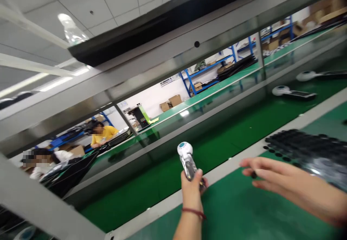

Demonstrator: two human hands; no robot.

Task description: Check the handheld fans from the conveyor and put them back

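Observation:
My left hand is wrapped round the handle of a white and silver device with a round head and a teal centre. The device is held upright over the near edge of the green belt, head pointing away from me. To the right, my right hand is raised above the green worktop, its fingers stretched forward. Between its thumb and fingers is a small black disc, slightly blurred. Beyond that hand lie many black discs in rows, with a clear plastic sheet or bag beside them.
A green conveyor belt runs across, bearing two similar devices, one nearer and one farther. A metal shelf frame crosses overhead, with a clear bottle on it. Two people sit beyond the belt at left.

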